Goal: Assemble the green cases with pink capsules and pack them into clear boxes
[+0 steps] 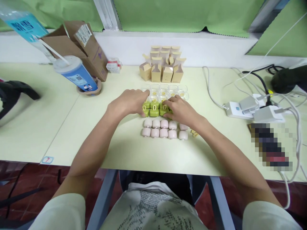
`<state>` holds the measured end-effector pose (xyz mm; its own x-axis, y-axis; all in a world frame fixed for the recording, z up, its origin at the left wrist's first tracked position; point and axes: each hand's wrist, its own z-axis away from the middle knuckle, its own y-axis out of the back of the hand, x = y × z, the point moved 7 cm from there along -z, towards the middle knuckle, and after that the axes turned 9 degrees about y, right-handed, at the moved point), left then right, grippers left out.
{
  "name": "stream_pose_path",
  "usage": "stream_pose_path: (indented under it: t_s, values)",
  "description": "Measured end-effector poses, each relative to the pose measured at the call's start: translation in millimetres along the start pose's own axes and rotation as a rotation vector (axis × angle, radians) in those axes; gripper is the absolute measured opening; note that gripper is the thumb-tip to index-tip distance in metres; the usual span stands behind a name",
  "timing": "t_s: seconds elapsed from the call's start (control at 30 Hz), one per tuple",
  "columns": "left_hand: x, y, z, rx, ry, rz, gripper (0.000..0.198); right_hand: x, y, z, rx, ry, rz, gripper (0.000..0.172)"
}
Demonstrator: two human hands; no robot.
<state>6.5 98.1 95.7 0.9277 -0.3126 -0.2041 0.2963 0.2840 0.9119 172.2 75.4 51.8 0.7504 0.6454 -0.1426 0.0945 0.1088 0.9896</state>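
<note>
Several small green cases (154,108) with yellow loops lie in rows at the middle of the pale table (100,134). My left hand (129,101) rests against the left end of the green rows, fingers curled on the outer cases. My right hand (180,110) covers the right end of the same rows, fingers bent over them. Just nearer me lie two rows of pink cases (164,128). Beyond the green ones are clear plastic shells (168,91), and behind those stand small tan cardboard boxes (163,65).
A blue-and-white cup with a straw (76,73) leans at the left beside an open brown carton (79,41). A power strip with adapters and tangled cables (256,108) fills the right side. A black object (14,89) lies at the far left.
</note>
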Motion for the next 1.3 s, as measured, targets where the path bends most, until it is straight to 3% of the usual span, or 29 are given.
stream_pose_path:
  t_s: [0.1,0.27,0.5,0.9,1.3]
  values:
    - [2,-4.3,-1,-0.068,0.021,-0.038,0.078,0,0,0,-0.001,-0.002,0.003,0.046]
    - [11,-8.6,-6,-0.053,0.006,-0.019,0.075,-1,0,1,-0.027,-0.009,0.01,0.045]
    - [8,-7.9,-7,-0.044,0.023,-0.021,0.063,-1,-1,0,-0.017,-0.003,0.016,0.044]
    - [3,-9.4,-5,-0.113,0.069,-0.016,0.078,0,0,0,-0.024,-0.002,0.019,0.046]
    - [5,-9.8,-7,-0.129,0.052,-0.047,0.061,0,1,-1,-0.033,0.003,0.026,0.046]
